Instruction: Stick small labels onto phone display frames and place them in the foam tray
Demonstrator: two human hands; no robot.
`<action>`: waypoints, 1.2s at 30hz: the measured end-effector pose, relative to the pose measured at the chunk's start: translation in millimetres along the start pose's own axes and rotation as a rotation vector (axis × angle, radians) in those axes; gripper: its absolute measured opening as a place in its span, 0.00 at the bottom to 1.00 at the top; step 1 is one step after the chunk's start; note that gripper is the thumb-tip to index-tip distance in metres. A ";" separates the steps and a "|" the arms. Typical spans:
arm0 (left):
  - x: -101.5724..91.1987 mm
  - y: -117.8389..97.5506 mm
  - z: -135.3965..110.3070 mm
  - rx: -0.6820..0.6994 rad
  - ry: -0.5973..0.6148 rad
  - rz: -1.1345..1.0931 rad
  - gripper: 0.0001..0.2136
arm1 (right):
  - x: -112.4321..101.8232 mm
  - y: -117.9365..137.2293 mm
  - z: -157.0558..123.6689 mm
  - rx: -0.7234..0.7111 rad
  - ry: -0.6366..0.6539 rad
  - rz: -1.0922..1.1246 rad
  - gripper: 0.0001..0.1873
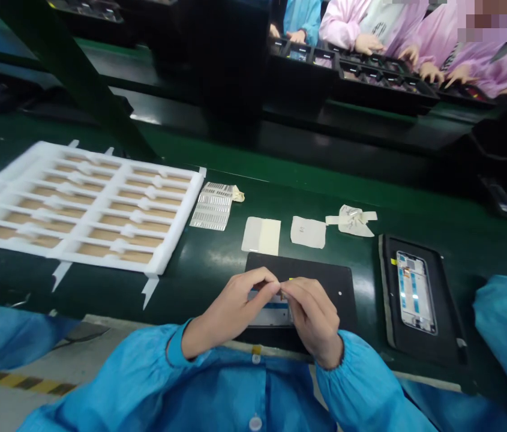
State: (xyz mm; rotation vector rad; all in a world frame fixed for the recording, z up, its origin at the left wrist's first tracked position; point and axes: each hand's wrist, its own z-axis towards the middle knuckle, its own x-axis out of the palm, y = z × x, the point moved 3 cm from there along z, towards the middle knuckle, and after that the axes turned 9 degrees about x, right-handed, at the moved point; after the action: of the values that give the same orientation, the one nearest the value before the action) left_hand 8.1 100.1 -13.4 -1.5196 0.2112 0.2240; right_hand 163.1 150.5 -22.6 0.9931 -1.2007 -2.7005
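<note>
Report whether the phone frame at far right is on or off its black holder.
On: the phone frame lies on the black holder, whose dark surface shows all around the frame's outline.

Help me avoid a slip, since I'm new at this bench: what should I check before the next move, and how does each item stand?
1. Flat black rectangular tray lying on the dark green bench: ok.
2. Left hand and right hand together above it: ok.
3. Silvery rectangular device frame fully visible: not ok, hands cover part.
4. Anything pinched securely between the hands: cannot tell, too small and partly hidden.
5. Pale label sheet with silver strips in sight: ok.
</note>
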 end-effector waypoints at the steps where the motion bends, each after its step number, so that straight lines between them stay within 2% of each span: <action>1: 2.3 1.5 -3.0 0.022 -0.020 0.012 0.11 | 0.2 0.5 -0.5 0.072 -0.001 0.074 0.18; 4: 9.1 5.2 -11.8 0.092 -0.053 0.058 0.09 | 0.8 2.5 -5.8 0.243 0.002 0.201 0.12; 8: 16.0 15.2 -16.3 0.127 -0.030 0.111 0.08 | 0.6 0.4 -20.0 0.311 -0.033 0.164 0.10; 12: 12.0 30.5 -10.3 0.198 -0.090 0.479 0.08 | -5.2 -17.8 -30.4 0.469 -0.140 0.093 0.06; 15: 11.2 42.2 -3.0 0.205 0.016 0.722 0.06 | -10.9 -35.6 -33.2 0.619 -0.173 0.135 0.06; 18: 13.5 48.4 0.8 0.198 0.100 0.772 0.06 | -12.5 -47.4 -34.1 0.680 -0.154 0.167 0.07; 23: 18.9 48.3 0.2 0.214 0.072 0.866 0.07 | -6.4 -53.6 -33.4 0.722 -0.081 0.226 0.07; 27: 18.7 38.8 -2.8 0.262 0.014 0.825 0.08 | -8.2 -48.4 -27.8 0.723 -0.065 0.318 0.06; 32: 15.8 13.6 -13.5 0.524 -0.101 0.726 0.03 | -27.4 -26.1 -21.6 0.631 -0.135 0.271 0.06; 36: 14.7 5.6 -20.8 0.682 -0.087 0.707 0.06 | -32.6 -9.7 -22.3 0.507 -0.125 0.163 0.06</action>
State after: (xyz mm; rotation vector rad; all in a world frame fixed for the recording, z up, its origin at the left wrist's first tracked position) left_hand 20.8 79.7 -23.7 -0.7096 0.6807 0.6995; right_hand 203.8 151.3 -22.6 0.7178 -1.9565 -2.4099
